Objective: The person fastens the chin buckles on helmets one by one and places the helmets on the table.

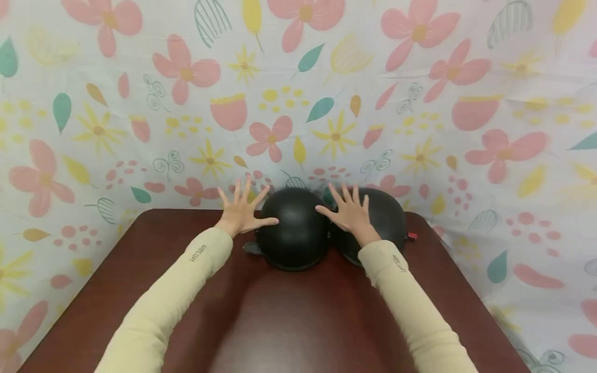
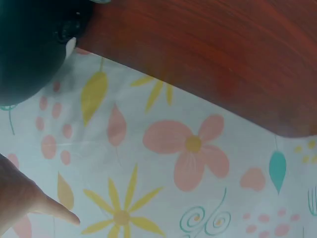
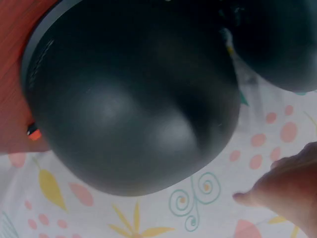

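Observation:
Two black rounded helmets stand side by side at the far end of the table, the left helmet [image 1: 296, 238] and the right helmet [image 1: 389, 220]. My left hand [image 1: 240, 212], fingers spread wide, is at the left helmet's left side, its thumb overlapping the helmet in the head view. The right hand [image 1: 351, 213], also spread, appears in front of the right helmet. Both wrist views show a gap between each hand and the nearest helmet. Neither hand holds anything. A small red tab [image 3: 33, 133] sticks out beside the right helmet.
The dark reddish-brown table [image 1: 289, 321] extends toward me. Behind its far edge hangs a white cloth [image 1: 289, 72] printed with flowers and leaves. A grey strap-like piece [image 1: 252, 248] lies at the left helmet's left side.

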Demonstrator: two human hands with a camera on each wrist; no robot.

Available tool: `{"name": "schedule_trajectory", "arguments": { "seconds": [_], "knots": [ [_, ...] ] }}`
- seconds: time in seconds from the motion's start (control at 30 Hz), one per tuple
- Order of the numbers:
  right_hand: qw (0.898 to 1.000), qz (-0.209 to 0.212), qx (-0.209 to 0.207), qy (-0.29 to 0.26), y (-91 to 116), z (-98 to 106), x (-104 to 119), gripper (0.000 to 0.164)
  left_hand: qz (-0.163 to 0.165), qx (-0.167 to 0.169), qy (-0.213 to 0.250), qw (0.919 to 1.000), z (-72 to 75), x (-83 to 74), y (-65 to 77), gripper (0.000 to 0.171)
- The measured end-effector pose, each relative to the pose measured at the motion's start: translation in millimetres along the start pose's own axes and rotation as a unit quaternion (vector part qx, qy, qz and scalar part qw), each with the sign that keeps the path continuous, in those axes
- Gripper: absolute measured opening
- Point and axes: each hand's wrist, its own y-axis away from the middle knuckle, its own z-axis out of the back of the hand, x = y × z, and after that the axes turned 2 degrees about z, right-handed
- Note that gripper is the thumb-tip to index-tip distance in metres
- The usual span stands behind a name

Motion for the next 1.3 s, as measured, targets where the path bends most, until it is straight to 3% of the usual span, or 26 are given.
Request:
{"name": "schedule_trajectory", "arguments": {
  "seconds": [0.17, 0.3, 0.5, 0.73, 0.93, 1.03, 1.3],
  "knots": [
    [0.998, 0.018, 0.032, -0.045, -3, -3, 13, 0.089, 0.004, 0.002, -0.016, 0.9999, 5.5, 6.8, -1.2, 0.100],
    [0.998, 0.021, 0.033, -0.057, -3, -12, 14, 0.092, -0.001, 0.006, -0.001, 1.0000, -2.9, 5.7, -3.6, 0.109],
    [0.993, 0.032, 0.064, -0.090, -10, -28, 20, 0.097, 0.017, 0.059, 0.059, 0.9963, -24.7, 6.8, -4.2, 0.122],
    [0.983, 0.025, 0.078, -0.167, -10, -35, 29, 0.095, 0.016, 0.075, 0.149, 0.9858, -39.4, 9.8, -5.0, 0.116],
    [0.974, 0.014, 0.083, -0.213, -9, -44, 28, 0.096, 0.008, 0.088, 0.239, 0.9670, -47.7, 11.2, -2.8, 0.103],
    [0.972, 0.005, 0.073, -0.222, -10, -45, 24, 0.095, 0.002, 0.096, 0.286, 0.9533, -53.9, 9.0, -0.3, 0.096],
    [0.969, 0.003, 0.061, -0.241, -16, -45, 21, 0.096, -0.015, 0.150, 0.415, 0.8974, -70.3, 14.1, 0.6, 0.091]
  ]
}}
